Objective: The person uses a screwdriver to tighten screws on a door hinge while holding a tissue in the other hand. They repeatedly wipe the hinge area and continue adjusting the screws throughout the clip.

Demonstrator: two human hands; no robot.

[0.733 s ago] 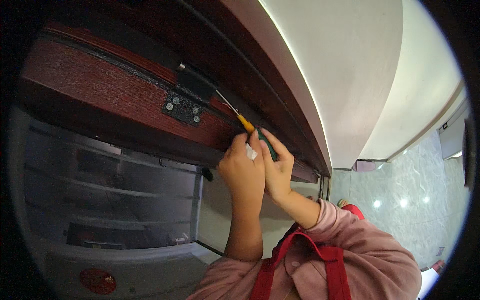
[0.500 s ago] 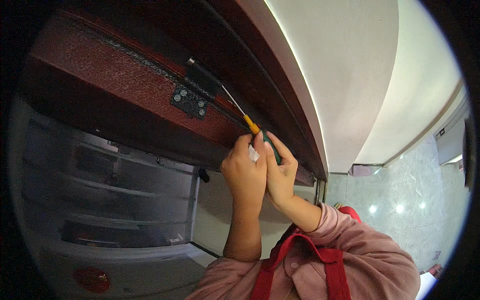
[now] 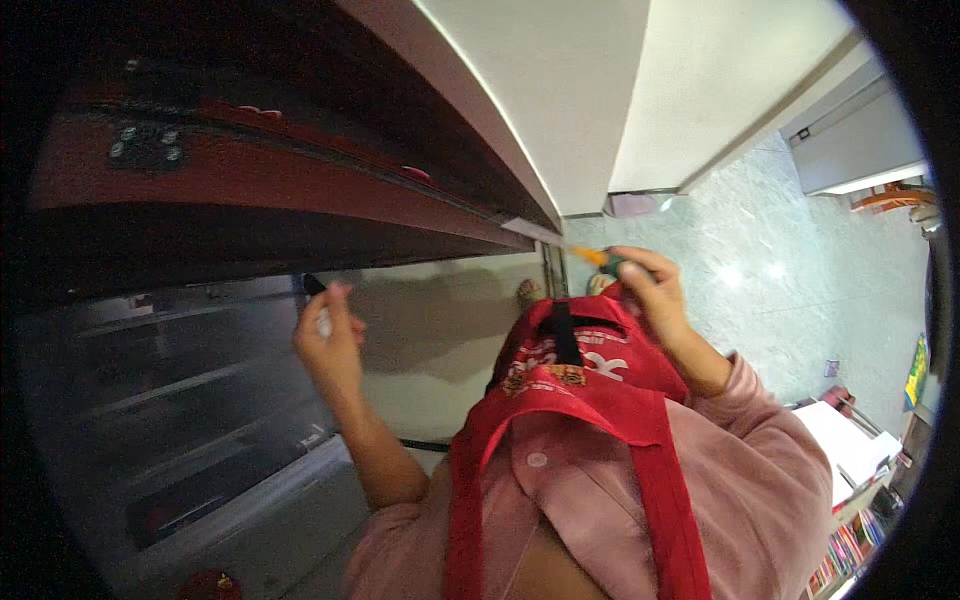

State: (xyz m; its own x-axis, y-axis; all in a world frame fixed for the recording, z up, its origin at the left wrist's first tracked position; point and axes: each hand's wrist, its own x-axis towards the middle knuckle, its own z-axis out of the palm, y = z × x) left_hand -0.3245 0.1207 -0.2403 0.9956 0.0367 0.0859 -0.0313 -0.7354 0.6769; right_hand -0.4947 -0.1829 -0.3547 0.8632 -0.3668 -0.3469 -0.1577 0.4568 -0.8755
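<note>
My right hand [image 3: 655, 290] is closed around the green and yellow handle of a screwdriver [image 3: 590, 256], right of the dark red door frame. Its shaft is smeared by motion and points left. My left hand [image 3: 335, 345] is apart from it on the left, fingers curled around a small white crumpled piece [image 3: 324, 322] that looks like tissue. A small black part [image 3: 314, 285] shows just beyond the left fingertips. On the dark red wood at the upper left sits a dark metal hinge [image 3: 147, 147] with several screws. Neither hand touches the hinge.
A red apron [image 3: 610, 365] hangs over my front. Dark glass-like shelving [image 3: 190, 400] stands at left. A pale wall [image 3: 540, 90] and shiny tiled floor [image 3: 740, 250] lie to the right. Books [image 3: 840, 560] and a white-topped surface [image 3: 830, 450] are at lower right.
Both hands have come away from the wood and parted: the left went left, the right moved right with the screwdriver. The view has shifted, so the hinge now appears farther upper left.
</note>
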